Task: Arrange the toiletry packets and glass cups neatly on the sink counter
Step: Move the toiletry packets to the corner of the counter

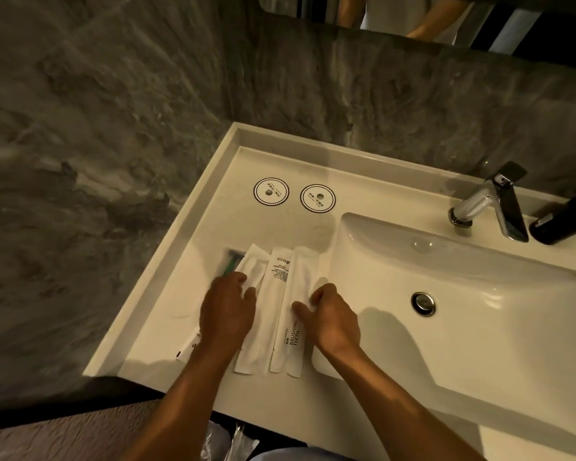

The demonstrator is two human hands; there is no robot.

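Several long white toiletry packets (275, 304) lie side by side on the white sink counter (193, 261), left of the basin. One reads "BRUSHING TEETH" (295, 341). A razor with a green handle (231, 261) lies at their left, partly under a packet. My left hand (228, 307) rests palm down on the leftmost packets, fingers curled. My right hand (333, 314) presses its fingertips on the rightmost packet's edge. Two round paper coasters (271, 191) (317, 198) sit further back. No glass cups are in view.
The basin (463, 294) with its drain (423, 302) fills the right side. A chrome faucet (492, 204) and a dark bottle (566, 221) stand behind it. Grey marble walls close in the left and back. A mirror edge is at the top.
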